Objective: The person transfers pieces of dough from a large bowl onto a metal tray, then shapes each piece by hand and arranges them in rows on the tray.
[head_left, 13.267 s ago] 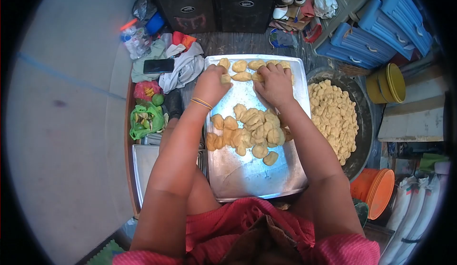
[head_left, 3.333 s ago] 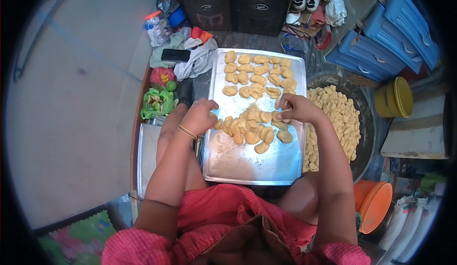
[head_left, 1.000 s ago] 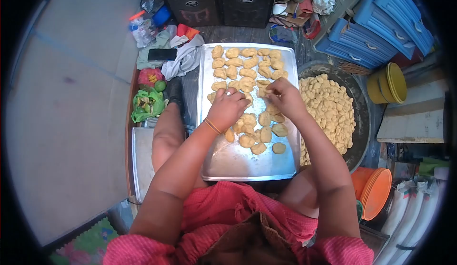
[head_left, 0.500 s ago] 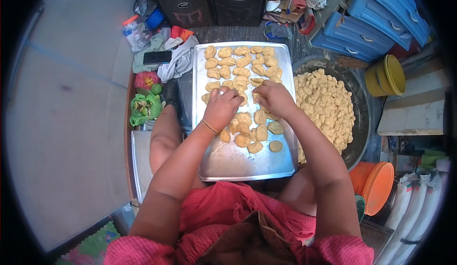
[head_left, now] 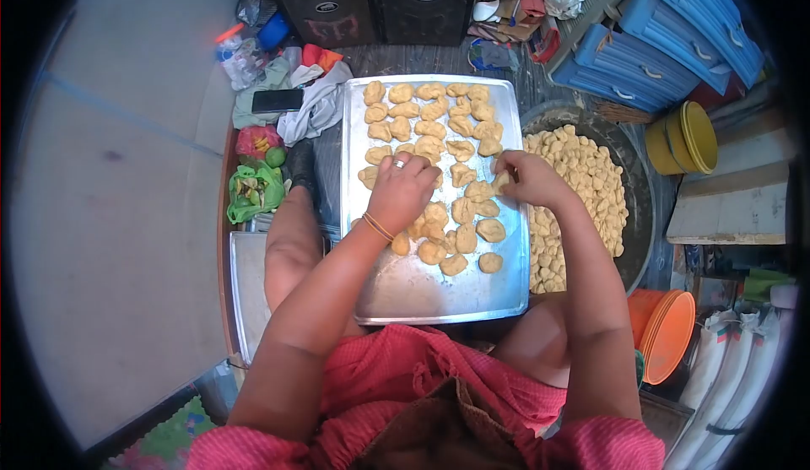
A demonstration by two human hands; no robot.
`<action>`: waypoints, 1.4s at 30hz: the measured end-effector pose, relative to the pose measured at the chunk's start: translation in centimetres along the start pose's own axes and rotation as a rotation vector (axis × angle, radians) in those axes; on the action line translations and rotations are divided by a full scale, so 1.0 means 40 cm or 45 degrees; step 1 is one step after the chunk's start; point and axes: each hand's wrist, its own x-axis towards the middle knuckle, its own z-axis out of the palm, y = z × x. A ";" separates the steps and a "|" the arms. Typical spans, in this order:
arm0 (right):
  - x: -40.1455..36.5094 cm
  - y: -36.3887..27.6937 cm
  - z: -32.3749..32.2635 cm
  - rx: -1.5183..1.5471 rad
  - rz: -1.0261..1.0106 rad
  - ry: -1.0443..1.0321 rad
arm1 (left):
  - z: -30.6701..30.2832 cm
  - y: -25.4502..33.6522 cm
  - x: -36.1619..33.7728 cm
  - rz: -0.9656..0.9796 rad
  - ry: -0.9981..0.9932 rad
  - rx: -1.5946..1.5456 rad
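A metal baking tray (head_left: 405,293) rests across the person's lap, with rows of lumpy yellowish dough pieces (head_left: 430,90) on its upper part and a looser cluster (head_left: 435,221) below them. My left hand (head_left: 402,187), with a ring and a wrist band, is over the middle left of the tray. Its fingers are curled down among dough pieces and hide whatever they hold. At the tray's right edge, my right hand (head_left: 536,181) pinches a small dough piece (head_left: 503,182) between thumb and fingers.
Right of the tray stands a wide dark basin (head_left: 637,183) heaped with more dough pieces (head_left: 582,183). Yellow (head_left: 675,139) and orange (head_left: 662,335) buckets and blue drawers (head_left: 650,65) are farther right. At left lie a phone (head_left: 278,101), cloths (head_left: 316,107) and a green bag (head_left: 255,190).
My right hand has moved right from the middle of the tray to its right edge, uncovering dough pieces there. My left hand has stayed nearly in place.
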 end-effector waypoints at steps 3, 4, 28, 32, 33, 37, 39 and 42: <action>0.007 -0.004 0.009 0.059 0.181 0.139 | -0.009 0.013 0.001 0.086 -0.070 -0.029; 0.012 0.004 0.020 0.085 0.136 0.296 | -0.012 0.016 0.001 0.085 -0.070 -0.029; 0.012 -0.214 0.181 0.060 -0.184 0.138 | -0.120 -0.051 -0.172 -0.353 -0.595 -0.451; 0.026 -0.216 0.289 -0.195 -0.363 0.333 | -0.141 -0.072 -0.168 -0.527 -0.377 -0.533; 0.022 -0.223 0.287 -0.186 -0.361 0.339 | -0.148 -0.079 -0.167 -0.625 -0.214 -0.492; -0.007 -0.210 0.232 -0.082 -0.139 0.159 | -0.127 -0.114 -0.143 -0.448 -0.008 -0.236; -0.007 -0.200 0.203 -0.060 0.006 0.004 | -0.106 -0.115 -0.129 -0.452 -0.008 -0.197; -0.002 -0.187 0.192 -0.001 0.149 -0.238 | -0.103 -0.095 -0.110 -0.664 -0.082 -0.195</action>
